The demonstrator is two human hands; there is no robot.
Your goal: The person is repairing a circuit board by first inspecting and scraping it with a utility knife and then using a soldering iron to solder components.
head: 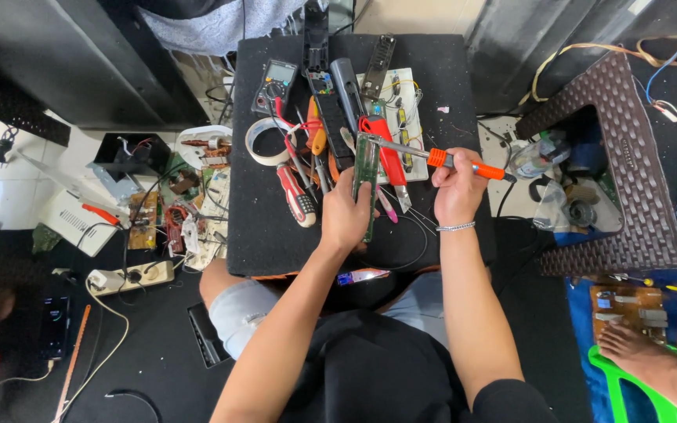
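My left hand grips a long, narrow green circuit board and holds it on edge over a black work mat. My right hand holds an orange-handled soldering iron, with its metal tip reaching left to the top end of the board. A thin bracelet sits on my right wrist. Just past the board lie red-handled cutters and a red-and-black screwdriver.
A multimeter, a tape roll, black remote-control shells and a white board crowd the mat's far half. Circuit boards and a power strip lie on the floor at left. A brown plastic stool stands right, near another person's foot.
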